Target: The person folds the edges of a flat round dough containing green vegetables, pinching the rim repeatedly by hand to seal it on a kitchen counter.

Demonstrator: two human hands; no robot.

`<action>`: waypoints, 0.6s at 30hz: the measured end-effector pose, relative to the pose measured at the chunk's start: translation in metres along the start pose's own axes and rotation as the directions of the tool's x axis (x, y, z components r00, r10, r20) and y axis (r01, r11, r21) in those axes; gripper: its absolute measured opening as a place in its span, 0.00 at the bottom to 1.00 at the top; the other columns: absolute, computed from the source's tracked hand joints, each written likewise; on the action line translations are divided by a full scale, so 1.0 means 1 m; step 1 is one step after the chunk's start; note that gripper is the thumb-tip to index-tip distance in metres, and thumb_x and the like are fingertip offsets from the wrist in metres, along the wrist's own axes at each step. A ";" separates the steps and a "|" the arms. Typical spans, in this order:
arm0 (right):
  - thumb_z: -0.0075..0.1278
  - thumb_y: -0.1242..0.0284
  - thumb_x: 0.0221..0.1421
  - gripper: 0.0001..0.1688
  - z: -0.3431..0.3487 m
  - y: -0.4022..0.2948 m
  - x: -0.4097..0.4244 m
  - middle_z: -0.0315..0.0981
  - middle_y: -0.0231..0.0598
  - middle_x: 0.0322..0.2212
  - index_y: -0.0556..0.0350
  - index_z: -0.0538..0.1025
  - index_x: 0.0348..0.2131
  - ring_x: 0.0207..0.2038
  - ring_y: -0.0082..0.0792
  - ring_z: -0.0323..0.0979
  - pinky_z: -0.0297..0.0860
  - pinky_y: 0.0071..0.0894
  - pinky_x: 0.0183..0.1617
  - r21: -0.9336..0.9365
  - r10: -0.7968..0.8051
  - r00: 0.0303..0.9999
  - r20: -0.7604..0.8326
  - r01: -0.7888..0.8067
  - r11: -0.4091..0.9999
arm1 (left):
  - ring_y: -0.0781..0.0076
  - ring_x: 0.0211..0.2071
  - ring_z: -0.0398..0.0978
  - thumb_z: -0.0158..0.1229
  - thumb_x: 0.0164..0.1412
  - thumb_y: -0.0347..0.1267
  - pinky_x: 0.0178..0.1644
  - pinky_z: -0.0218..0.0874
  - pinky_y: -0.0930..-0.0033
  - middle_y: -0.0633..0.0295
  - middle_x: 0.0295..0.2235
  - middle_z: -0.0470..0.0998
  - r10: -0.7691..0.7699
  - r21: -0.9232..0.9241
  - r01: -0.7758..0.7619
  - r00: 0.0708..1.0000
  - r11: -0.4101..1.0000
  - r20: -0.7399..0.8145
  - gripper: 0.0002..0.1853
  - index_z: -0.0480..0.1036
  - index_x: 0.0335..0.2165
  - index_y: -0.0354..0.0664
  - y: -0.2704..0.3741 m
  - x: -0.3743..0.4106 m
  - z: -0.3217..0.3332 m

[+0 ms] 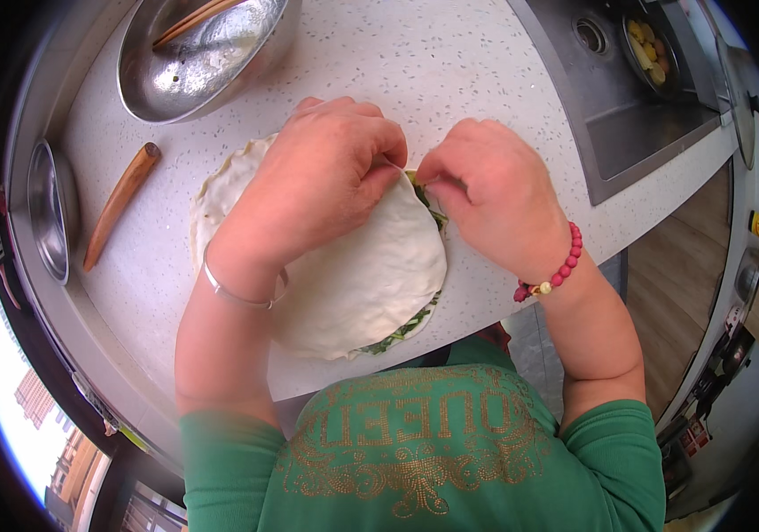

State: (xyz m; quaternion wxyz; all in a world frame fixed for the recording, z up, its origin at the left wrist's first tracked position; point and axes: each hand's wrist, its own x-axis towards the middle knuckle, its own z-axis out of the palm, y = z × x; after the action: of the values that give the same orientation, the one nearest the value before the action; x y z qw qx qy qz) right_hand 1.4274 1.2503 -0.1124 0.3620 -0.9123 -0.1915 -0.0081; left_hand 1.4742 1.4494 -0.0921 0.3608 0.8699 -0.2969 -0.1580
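A round sheet of pale dough (366, 279) lies on the speckled counter, over a layer of chopped green leaves (413, 324) that shows along its right and lower right rim. My left hand (333, 169) reaches across the dough and pinches its upper right edge between thumb and fingers. Close beside it, my right hand (489, 193) has thumb and fingertips together at the edge of the lower dough layer, by the greens. A pinched, wavy dough edge (210, 186) shows at the far left, partly behind my left hand and forearm.
A large metal bowl (220, 86) holding wooden chopsticks (193, 21) stands at the upper left. A wooden rolling pin (121, 206) and a smaller metal bowl (63, 213) are at the left. On the right is a sink (652, 126) with a pan of food pieces (649, 53).
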 end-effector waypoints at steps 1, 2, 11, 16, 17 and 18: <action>0.60 0.77 0.43 0.03 -0.002 0.001 0.001 0.72 0.37 0.23 0.51 0.79 0.23 0.31 0.43 0.71 0.69 0.40 0.36 -0.008 0.019 0.999 -0.037 -0.019 1.000 | 0.59 0.33 0.72 0.61 0.48 0.21 0.44 0.61 0.63 0.60 0.25 0.75 0.001 0.000 -0.001 1.000 1.000 0.006 0.04 0.75 0.26 0.38 0.000 0.000 0.000; 0.60 0.77 0.43 0.03 -0.003 0.001 0.003 0.72 0.37 0.23 0.52 0.79 0.23 0.32 0.43 0.71 0.70 0.40 0.36 -0.016 0.037 0.997 -0.074 -0.038 0.999 | 0.60 0.32 0.72 0.61 0.48 0.20 0.44 0.61 0.63 0.61 0.25 0.75 0.002 -0.001 -0.002 1.000 1.000 0.012 0.04 0.75 0.26 0.38 0.000 0.000 0.000; 0.58 0.78 0.45 0.03 0.002 0.004 0.010 0.71 0.40 0.23 0.53 0.78 0.22 0.31 0.46 0.70 0.69 0.44 0.36 -0.051 -0.063 0.998 -0.003 0.062 0.997 | 0.61 0.34 0.71 0.62 0.47 0.18 0.45 0.61 0.63 0.63 0.26 0.75 -0.061 -0.065 0.060 0.998 0.996 -0.022 0.09 0.74 0.29 0.40 0.006 -0.001 0.000; 0.58 0.74 0.49 0.06 -0.001 0.000 0.010 0.72 0.41 0.23 0.54 0.78 0.22 0.31 0.46 0.70 0.69 0.45 0.36 -0.039 -0.029 0.999 0.020 0.030 0.999 | 0.62 0.33 0.70 0.61 0.47 0.18 0.46 0.61 0.63 0.63 0.26 0.75 -0.040 -0.036 0.041 0.999 0.999 0.019 0.09 0.72 0.28 0.40 0.004 -0.002 -0.002; 0.58 0.74 0.50 0.06 -0.001 0.000 0.010 0.72 0.41 0.24 0.54 0.78 0.22 0.31 0.46 0.70 0.69 0.46 0.37 -0.045 -0.024 0.999 0.029 0.025 0.999 | 0.62 0.33 0.70 0.61 0.47 0.18 0.46 0.60 0.64 0.63 0.26 0.74 -0.031 -0.041 0.031 0.999 0.999 0.013 0.09 0.72 0.28 0.40 0.003 -0.002 -0.001; 0.58 0.73 0.50 0.06 -0.001 -0.001 0.011 0.72 0.41 0.24 0.55 0.78 0.22 0.31 0.46 0.70 0.69 0.46 0.37 -0.051 -0.019 0.999 0.037 0.021 0.998 | 0.62 0.33 0.70 0.61 0.46 0.17 0.46 0.60 0.64 0.63 0.26 0.74 -0.020 -0.035 0.020 1.000 0.999 0.013 0.09 0.72 0.27 0.40 0.002 -0.002 -0.001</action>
State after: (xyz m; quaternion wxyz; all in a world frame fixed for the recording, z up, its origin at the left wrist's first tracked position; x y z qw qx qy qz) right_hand 1.4376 1.2537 -0.1091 0.3346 -0.9194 -0.2069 0.0000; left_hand 1.4721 1.4504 -0.0902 0.3726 0.8653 -0.2877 -0.1721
